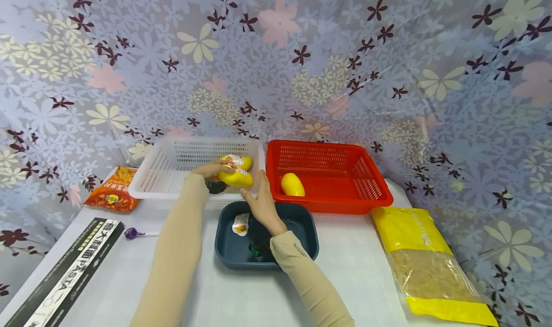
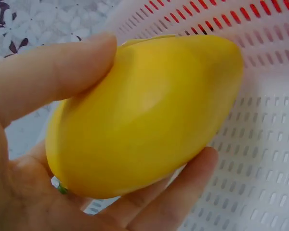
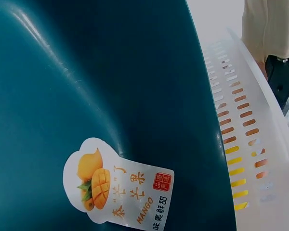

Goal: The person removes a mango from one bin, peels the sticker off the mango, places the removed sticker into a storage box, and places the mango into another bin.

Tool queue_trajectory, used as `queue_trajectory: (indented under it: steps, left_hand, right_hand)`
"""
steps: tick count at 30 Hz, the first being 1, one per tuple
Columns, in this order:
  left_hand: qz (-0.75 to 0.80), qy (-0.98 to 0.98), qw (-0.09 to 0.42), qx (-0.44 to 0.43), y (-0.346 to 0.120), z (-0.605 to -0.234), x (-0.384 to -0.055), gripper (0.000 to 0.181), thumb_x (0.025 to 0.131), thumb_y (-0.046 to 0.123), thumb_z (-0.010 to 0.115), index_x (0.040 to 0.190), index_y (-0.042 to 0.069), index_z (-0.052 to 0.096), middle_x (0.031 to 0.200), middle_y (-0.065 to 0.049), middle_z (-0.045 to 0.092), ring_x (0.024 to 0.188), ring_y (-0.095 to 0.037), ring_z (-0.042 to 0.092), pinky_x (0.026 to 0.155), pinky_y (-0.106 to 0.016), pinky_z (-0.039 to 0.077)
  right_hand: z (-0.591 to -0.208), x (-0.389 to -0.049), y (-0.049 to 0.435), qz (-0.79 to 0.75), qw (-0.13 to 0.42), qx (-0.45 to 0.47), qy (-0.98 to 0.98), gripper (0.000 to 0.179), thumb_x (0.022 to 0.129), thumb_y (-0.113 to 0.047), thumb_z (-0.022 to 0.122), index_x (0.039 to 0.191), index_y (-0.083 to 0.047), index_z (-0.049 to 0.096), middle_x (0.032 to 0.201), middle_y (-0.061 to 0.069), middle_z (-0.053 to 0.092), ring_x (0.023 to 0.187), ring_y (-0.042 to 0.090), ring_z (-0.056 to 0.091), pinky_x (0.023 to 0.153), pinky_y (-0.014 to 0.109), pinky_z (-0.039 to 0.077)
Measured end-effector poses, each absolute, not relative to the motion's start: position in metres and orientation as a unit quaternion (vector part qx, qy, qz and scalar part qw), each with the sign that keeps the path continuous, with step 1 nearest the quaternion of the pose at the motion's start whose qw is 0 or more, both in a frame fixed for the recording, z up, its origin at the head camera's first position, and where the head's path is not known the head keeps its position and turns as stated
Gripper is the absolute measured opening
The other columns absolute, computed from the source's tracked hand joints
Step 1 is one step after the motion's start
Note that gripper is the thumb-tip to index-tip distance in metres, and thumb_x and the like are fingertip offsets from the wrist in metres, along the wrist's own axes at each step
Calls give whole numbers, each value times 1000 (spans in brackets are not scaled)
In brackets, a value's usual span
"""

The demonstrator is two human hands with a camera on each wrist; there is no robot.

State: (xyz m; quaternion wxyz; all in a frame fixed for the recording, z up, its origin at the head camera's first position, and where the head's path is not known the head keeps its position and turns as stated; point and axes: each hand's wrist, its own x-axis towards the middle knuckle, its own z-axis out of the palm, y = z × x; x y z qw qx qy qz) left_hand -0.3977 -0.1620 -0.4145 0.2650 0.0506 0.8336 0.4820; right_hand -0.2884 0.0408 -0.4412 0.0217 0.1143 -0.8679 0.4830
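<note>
My left hand grips a yellow mango over the right part of the white basket. In the left wrist view, the thumb lies on one side of this mango and the fingers wrap the other. Right behind it, a second mango with a white label lies in the white basket. My right hand has its fingers extended beside the basket's front right corner, above the dark teal basin. A mango sticker is on the basin's inner surface.
A red basket holding one mango adjoins the white one. An orange snack bag, a purple lollipop and a long pasta box lie left. A yellow-ended bag lies right. A patterned curtain hangs behind.
</note>
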Motion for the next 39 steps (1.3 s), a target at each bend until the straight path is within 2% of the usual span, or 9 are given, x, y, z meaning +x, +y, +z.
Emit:
queue_trajectory:
  steps: [5,7,10,15,18,23,30,34,39]
  left_hand:
    - [558,787,259,46,-164,-406,-388,68,98,24,52,155,8,19,146,-25,36,117,-32,54,109,-50,41]
    - [605,754,252,42,-165,-403,-385,65,98,18,53,155,8,21,145,-25,35,114,-30,53,110,-53,39]
    - [652,719,235,50,-167,-397,-379,61,98,11,52,153,7,25,147,-24,30,115,-29,48,111,-56,35]
    - [690,689,208,73,-171,-390,-367,59,99,7,50,152,5,25,151,-22,24,121,-31,43,111,-54,36]
    - [697,683,194,101,-173,-387,-356,58,98,6,50,151,5,26,150,-20,27,120,-28,45,107,-48,44]
    - [713,664,173,142,-173,-385,-333,55,97,4,52,148,5,32,143,-15,35,113,-21,50,92,-31,54]
    - [724,645,174,171,-168,-386,-299,42,94,3,54,133,15,45,143,-10,33,110,-18,51,87,-24,53]
    - [726,638,167,196,-164,-388,-276,36,92,3,55,122,21,49,135,-4,40,108,-16,51,86,-22,52]
    - [734,614,153,245,-160,-396,-242,34,90,1,56,117,22,52,129,3,46,108,-13,51,87,-20,53]
  right_hand:
    - [-441,-289,39,480,26,115,-869,81,97,-33,56,155,-3,9,162,18,11,148,37,20,118,56,22]
    - [-442,-289,38,481,30,115,-869,81,96,-32,56,155,-2,9,162,19,11,147,37,21,118,56,22]
    - [-442,-290,38,480,28,111,-870,81,97,-32,56,155,-4,8,162,17,11,147,36,21,117,58,23]
    - [-441,-289,39,483,28,107,-869,81,96,-32,57,155,-5,9,162,16,10,147,37,22,117,59,23]
    - [-441,-288,39,487,34,108,-866,80,96,-30,57,155,-3,10,162,18,11,146,38,23,116,59,23]
    - [-440,-288,38,483,37,111,-868,80,96,-31,56,155,-2,10,161,20,12,146,39,23,115,61,24]
    - [-443,-288,39,506,41,124,-852,80,96,-25,58,154,0,9,161,20,11,144,40,23,115,62,24]
    - [-446,-289,41,505,54,149,-849,78,96,-19,56,153,3,8,160,22,10,143,41,23,115,63,23]
    - [-443,-289,40,489,50,133,-861,80,94,-19,58,153,2,8,160,22,10,145,41,20,118,58,19]
